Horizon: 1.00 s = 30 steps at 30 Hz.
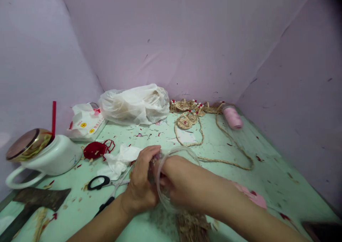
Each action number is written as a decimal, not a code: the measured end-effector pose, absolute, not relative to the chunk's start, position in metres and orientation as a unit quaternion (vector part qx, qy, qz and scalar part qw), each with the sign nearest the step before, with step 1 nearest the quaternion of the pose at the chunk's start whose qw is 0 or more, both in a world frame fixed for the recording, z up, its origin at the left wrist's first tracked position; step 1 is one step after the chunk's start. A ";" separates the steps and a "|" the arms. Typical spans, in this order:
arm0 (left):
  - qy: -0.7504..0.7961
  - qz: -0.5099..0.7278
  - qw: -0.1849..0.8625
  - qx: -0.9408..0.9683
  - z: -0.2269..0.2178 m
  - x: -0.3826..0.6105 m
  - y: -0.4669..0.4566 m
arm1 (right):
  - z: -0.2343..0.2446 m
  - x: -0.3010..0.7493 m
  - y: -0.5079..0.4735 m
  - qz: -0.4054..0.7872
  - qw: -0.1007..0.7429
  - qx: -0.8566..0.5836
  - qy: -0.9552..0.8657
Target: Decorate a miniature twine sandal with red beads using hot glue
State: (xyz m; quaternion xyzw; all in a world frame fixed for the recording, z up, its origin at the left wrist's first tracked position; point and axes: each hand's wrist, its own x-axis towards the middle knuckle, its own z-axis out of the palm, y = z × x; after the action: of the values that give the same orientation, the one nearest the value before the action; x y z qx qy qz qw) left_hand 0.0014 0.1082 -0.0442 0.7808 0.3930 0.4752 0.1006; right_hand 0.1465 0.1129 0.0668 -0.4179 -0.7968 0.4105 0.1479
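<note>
A clear plastic tub is tipped on its side above the table, its round mouth facing right. My left hand wraps round its base and holds it. Through the mouth, my right hand reaches inside with its fingers curled; what they grip, if anything, is hidden. Small dark reddish bits show in the tub's bottom. Just left of my left hand lie black-handled scissors and a crumpled white tissue. Under my right wrist is a bundle of brown fibrous strands.
Braided straw cord loops across the table toward coiled straw pieces and a pink thread spool. A white plastic bag lies at the back. Leftward are red yarn, a white mug and a hatchet.
</note>
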 end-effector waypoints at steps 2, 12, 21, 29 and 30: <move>0.426 0.486 0.117 0.754 -0.045 0.000 0.108 | 0.077 0.161 0.104 0.440 0.181 -0.433 -0.765; 0.456 0.632 0.226 0.585 -0.042 0.014 0.109 | 0.060 0.211 0.081 0.741 0.453 -0.415 -0.272; 0.496 0.558 0.074 0.661 -0.041 0.011 0.103 | 0.042 0.177 0.071 0.690 0.320 -0.481 -0.436; 0.401 0.583 0.387 0.591 -0.036 0.004 0.108 | 0.077 0.183 0.091 0.315 0.259 -0.506 -0.760; 0.391 0.586 0.478 0.524 -0.034 0.005 0.110 | 0.084 0.187 0.095 0.279 0.228 -0.480 -0.800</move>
State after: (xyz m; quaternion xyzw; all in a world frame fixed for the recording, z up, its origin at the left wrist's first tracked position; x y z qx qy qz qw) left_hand 0.0050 0.1101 -0.0339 0.5245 0.3906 0.5861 0.4784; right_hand 0.1874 0.0952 0.0838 -0.4798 -0.8000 0.2785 0.2285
